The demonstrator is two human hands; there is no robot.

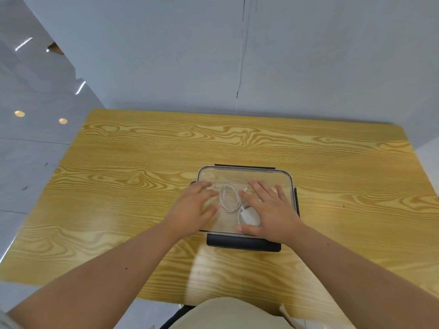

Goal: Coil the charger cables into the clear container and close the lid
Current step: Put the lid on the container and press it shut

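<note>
- Clear container sits on the desk, right of centre, toward the near edge.
- Lid lies on top; the near latch sticks out unfastened.
- White cable, coiled, and charger lie inside.
- Left hand and right hand press flat on the lid, fingers spread, gripping nothing.

No readable text, labels, brands or numbers anywhere: container, charger, table all unmarked

Bare forearms and hands; beige garment at the lap.
</note>
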